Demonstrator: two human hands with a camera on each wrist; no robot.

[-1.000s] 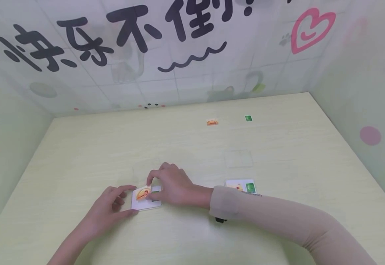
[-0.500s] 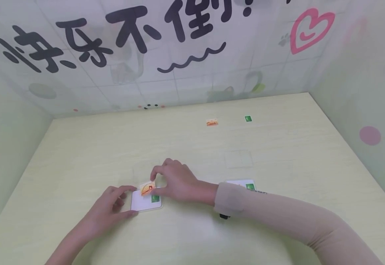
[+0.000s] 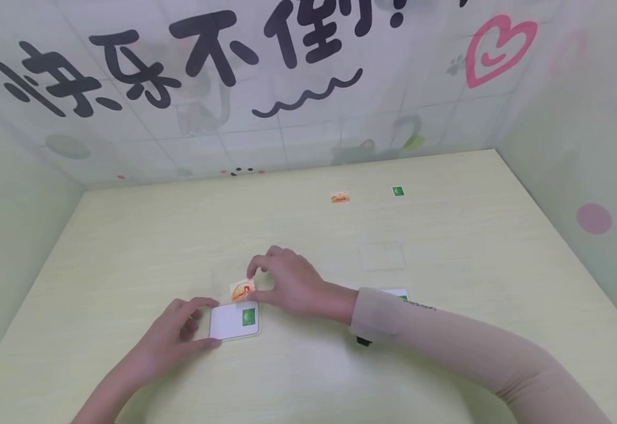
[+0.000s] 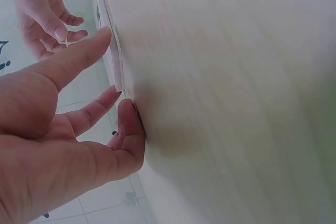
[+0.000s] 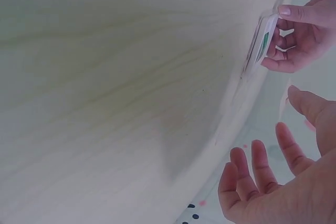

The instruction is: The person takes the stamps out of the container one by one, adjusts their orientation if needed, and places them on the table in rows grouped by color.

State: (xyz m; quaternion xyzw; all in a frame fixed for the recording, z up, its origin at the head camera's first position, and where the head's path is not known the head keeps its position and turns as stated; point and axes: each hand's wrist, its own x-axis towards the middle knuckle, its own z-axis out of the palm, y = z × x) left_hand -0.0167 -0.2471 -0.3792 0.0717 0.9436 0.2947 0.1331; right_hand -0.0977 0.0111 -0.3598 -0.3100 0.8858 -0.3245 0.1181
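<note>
In the head view, my left hand [image 3: 172,333] holds a white rounded rectangular plate [image 3: 225,325] on the table, thumb and index finger at opposite edges. A green stamp-like piece [image 3: 248,317] lies on the plate's right part. My right hand [image 3: 293,284] pinches an orange stamp-like picture piece [image 3: 241,291] between thumb and index finger, by the plate's far edge. The right wrist view shows that thin piece [image 5: 284,106] nearly edge-on, its other fingers spread. From the left wrist, the plate [image 4: 116,61] appears edge-on beside my thumb.
A second white plate [image 3: 395,292] is partly hidden by the right sleeve. Farther back lie another orange piece [image 3: 340,197] and green piece [image 3: 398,191]. A clear rectangle [image 3: 382,256] rests on the table [image 3: 154,247]. Printed walls enclose the table's back and sides.
My right hand has lifted the orange piece off the white plate and moved it away and slightly right, uncovering the plate's white surface. The left hand has stayed on the plate.
</note>
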